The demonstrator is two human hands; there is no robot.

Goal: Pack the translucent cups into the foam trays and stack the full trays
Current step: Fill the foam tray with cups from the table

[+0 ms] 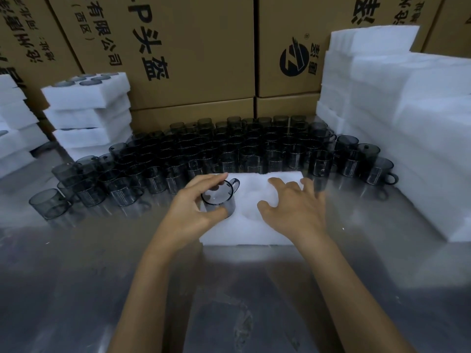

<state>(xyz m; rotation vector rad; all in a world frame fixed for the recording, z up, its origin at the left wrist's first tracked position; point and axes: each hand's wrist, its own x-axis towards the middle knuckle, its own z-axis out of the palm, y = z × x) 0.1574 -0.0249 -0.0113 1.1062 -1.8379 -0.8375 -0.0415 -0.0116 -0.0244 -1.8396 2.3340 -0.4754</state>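
Reflective metal table point(254, 289). Foam tray point(254, 225) under both hands; loose smoky cups point(229, 149) massed beyond; filled tray stack point(89, 110) far-left; empty foam stack point(395, 123) right.

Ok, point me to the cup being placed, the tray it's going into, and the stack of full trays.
cup point(218, 200): head view, on its front wall.
foam tray point(244, 230): head view, bare near top surface.
stack of full trays point(86, 96): head view, top tray's front wall.
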